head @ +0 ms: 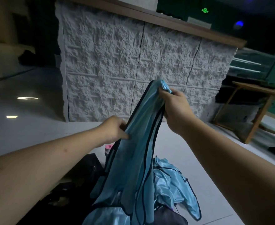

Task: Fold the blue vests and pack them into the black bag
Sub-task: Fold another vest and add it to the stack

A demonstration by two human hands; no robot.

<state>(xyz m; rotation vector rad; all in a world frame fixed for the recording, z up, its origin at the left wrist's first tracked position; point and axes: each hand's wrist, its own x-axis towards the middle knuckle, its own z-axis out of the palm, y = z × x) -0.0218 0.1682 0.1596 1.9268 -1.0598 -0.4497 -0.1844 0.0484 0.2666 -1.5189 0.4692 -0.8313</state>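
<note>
- A blue vest (138,143) with dark trim hung lifted in the air in front of the person, stretched long between both hands, its lower end drooping down to the pile below.
- The right hand (175,109) held the vest's top end, its grip bunched tight around the cloth, with a fold of fabric sticking up above the fingers.
- The left hand (113,131) gripped the vest's left edge lower down, thumb on the front, fingers curled behind the cloth.
- More blue vests (174,184) lay crumpled in a heap on the pale floor (190,153) beneath the lifted one.
- The black bag (84,169) sat on the floor just left of the heap, partly hidden by the left forearm.
- A small pink object (109,146) showed just under the left hand; what it was could not be told.
- Beyond stood a counter with a rough white stone-textured front (117,62), and a wooden side table (255,101) to the right.
</note>
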